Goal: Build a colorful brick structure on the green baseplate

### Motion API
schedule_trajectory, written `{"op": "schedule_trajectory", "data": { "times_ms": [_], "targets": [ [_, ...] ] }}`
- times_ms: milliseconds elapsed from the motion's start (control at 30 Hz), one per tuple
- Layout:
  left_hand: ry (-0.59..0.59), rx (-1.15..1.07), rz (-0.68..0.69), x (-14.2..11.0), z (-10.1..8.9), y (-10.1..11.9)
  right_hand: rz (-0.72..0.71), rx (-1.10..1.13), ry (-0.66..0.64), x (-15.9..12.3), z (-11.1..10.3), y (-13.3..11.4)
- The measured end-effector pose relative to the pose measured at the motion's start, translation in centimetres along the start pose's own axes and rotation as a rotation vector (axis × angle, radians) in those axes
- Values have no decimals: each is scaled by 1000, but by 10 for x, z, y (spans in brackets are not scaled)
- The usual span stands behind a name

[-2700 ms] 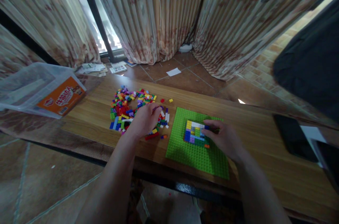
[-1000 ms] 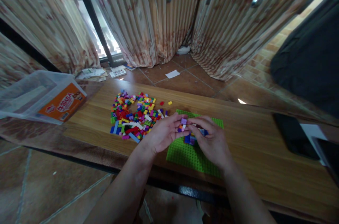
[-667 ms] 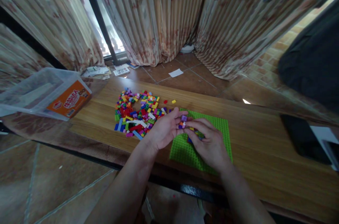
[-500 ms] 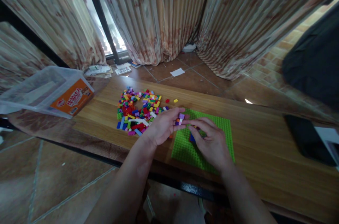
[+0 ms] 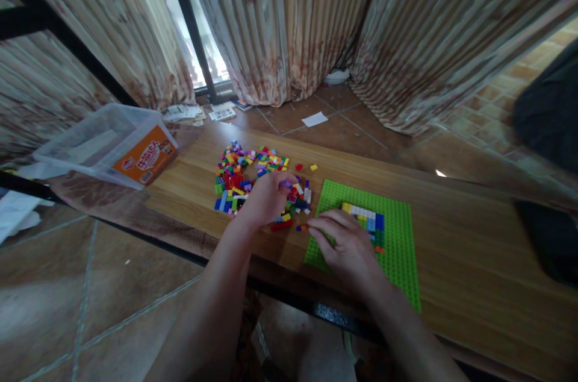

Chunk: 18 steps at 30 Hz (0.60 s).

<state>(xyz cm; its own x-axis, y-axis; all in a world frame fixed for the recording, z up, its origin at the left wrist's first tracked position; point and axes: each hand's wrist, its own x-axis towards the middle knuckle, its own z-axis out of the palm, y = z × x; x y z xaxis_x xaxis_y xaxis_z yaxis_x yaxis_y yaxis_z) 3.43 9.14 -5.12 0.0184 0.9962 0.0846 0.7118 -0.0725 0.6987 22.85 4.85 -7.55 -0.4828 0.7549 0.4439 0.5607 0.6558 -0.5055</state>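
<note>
My left hand hangs palm down over the pile of toy bricks, its fingers curled. A purple brick shows under its fingertips; anything deeper in the palm is hidden. My right hand reaches across the left part of the green baseplate, thumb and forefinger almost together. Just beyond those fingertips lies a small orange and blue brick on the table; I cannot tell whether they touch it. Partly covered by the right hand, a flat build of yellow, white, blue and green bricks sits on the baseplate.
A clear plastic box with an orange label stands at the table's left end. Loose red and yellow bricks lie behind the pile. A dark flat object rests at the right. Curtains hang beyond the wooden table.
My left hand turned from palm up, with purple, white and orange bricks showing, to palm down over the pile. My right hand moved left and down, uncovering part of the build. The view shifted right.
</note>
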Motion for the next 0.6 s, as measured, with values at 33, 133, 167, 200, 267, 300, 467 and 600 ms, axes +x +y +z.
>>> {"op": "schedule_trajectory", "data": {
  "times_ms": [33,133,167,200,267,300,467,600],
  "targets": [
    [0,20,5,0,-1,-1,3,-1,-14,0,4,-2],
    [5,62,18,0,-4,-4,25,-1,-51,1,16,-6],
    [1,74,18,0,-5,-5,33,-5,-59,2,19,-8],
    [-7,84,17,0,-5,-6,44,-9,-64,4,23,-9],
    [-24,99,19,1,-5,-8,75,-15,-66,8,30,-11],
    [-28,108,22,1,-5,-9,96,-23,-68,10,33,-12],
    [-42,144,42,0,-5,-9,219,-109,-105,18,45,-18],
    [-51,144,63,-2,-4,-6,276,-121,-84,22,51,-23]
  ]
}}
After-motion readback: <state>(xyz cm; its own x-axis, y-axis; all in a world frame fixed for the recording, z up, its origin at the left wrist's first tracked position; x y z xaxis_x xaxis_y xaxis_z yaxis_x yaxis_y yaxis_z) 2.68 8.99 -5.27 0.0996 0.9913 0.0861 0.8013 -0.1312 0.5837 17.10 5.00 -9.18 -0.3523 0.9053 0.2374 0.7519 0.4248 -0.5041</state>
